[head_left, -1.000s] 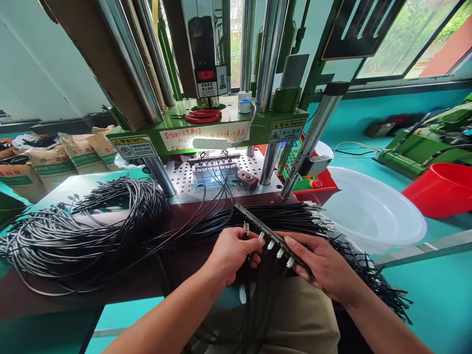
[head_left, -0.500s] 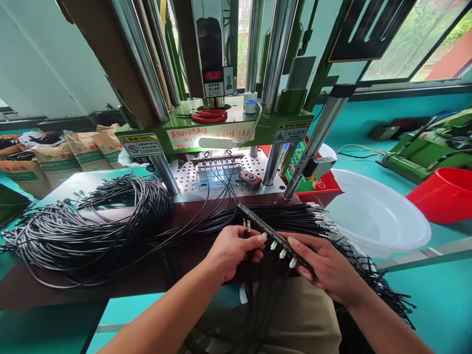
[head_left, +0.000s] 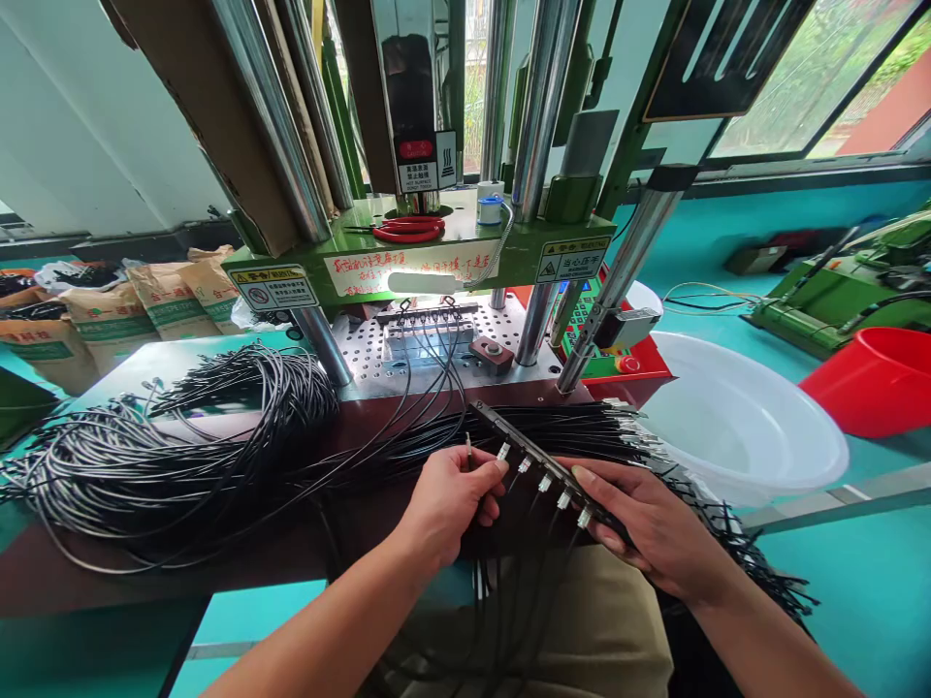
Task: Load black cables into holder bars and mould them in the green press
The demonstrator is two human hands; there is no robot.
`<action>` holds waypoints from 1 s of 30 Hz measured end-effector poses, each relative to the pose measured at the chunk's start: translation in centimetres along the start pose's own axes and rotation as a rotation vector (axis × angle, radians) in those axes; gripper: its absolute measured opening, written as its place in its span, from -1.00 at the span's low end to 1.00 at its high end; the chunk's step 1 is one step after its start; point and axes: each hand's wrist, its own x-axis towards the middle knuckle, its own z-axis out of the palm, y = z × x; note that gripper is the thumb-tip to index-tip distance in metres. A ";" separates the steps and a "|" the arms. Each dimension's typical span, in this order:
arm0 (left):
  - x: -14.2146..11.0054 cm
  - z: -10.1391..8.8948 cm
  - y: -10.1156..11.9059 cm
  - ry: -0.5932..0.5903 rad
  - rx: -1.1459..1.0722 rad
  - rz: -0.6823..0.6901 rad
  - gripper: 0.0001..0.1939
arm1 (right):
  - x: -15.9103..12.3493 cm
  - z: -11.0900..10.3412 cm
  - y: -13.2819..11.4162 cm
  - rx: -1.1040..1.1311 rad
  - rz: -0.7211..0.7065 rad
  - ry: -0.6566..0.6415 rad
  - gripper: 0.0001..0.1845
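Note:
My right hand (head_left: 644, 519) is closed on the lower right end of a narrow black bar (head_left: 534, 451), which slants up to the left. Along the bar's near edge sit several silver cable connectors (head_left: 545, 483), their black cables hanging down toward my lap. My left hand (head_left: 451, 499) pinches a cable connector (head_left: 503, 451) between thumb and forefinger, right against the bar's upper part. Another connector (head_left: 468, 444) sticks up from the same hand, behind the forefinger. Whether the pinched connector is seated in the bar is hard to make out.
A green press stands ahead, with a perforated metal plate (head_left: 364, 359) holding a fixture (head_left: 428, 339) with cables. Coiled black cables (head_left: 181, 456) lie left; a cable bundle (head_left: 553, 424) lies behind the bar. Red-handled pliers (head_left: 408, 230) rest on the press. A white tub (head_left: 756, 417) stands right.
My left hand has shifted up and left along the bar to another connector. One more connector now sits along the bar, and fewer stick up from my left hand. My right hand keeps its hold.

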 end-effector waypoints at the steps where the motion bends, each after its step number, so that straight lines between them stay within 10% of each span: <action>1: 0.0 0.0 0.0 0.001 0.017 -0.006 -0.84 | 0.0 0.0 0.0 -0.004 0.000 -0.005 -0.40; 30: -0.1 -1.2 -0.1 -0.094 -0.184 -0.003 -0.77 | 0.0 0.0 0.1 -0.058 0.017 0.005 -0.39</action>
